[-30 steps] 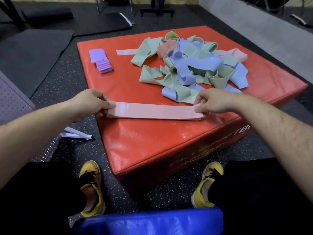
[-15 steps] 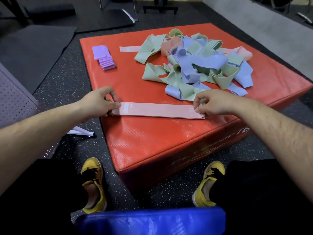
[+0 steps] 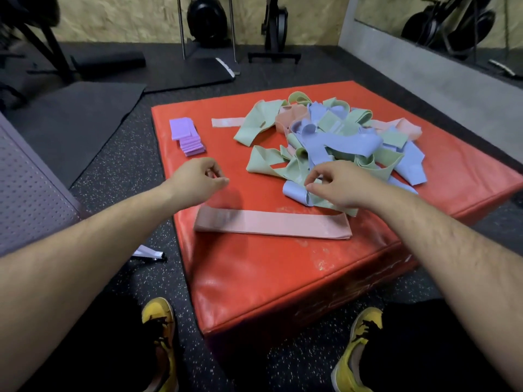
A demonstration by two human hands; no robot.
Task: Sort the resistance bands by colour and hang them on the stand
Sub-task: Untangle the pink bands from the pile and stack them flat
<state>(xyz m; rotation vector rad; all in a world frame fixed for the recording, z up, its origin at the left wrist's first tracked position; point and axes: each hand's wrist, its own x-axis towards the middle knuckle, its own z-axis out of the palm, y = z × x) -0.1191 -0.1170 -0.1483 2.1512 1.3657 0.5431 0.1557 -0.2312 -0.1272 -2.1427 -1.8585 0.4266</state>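
Flat pink resistance band (image 3: 273, 224) lies alone nr front edge of red vinyl padded block (image 3: 254, 278), long axis L–R, just on the person's side of both hands. L hand (image 3: 198, 179) and R hand (image 3: 336, 185) hover above block, fingers loosely curled, gripping nothing. R hand is over near edge of tangled green/blue/pink band pile (image 3: 348, 137), so nearer for next pick (est.). Folded purple band stack (image 3: 186, 134) far-left. Speckled rubber gym floor (image 3: 121, 165); hanging stand not identifiable.

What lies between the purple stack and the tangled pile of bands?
In the head view, bare red mat, except one pink band end poking from the pile toward the purple stack.
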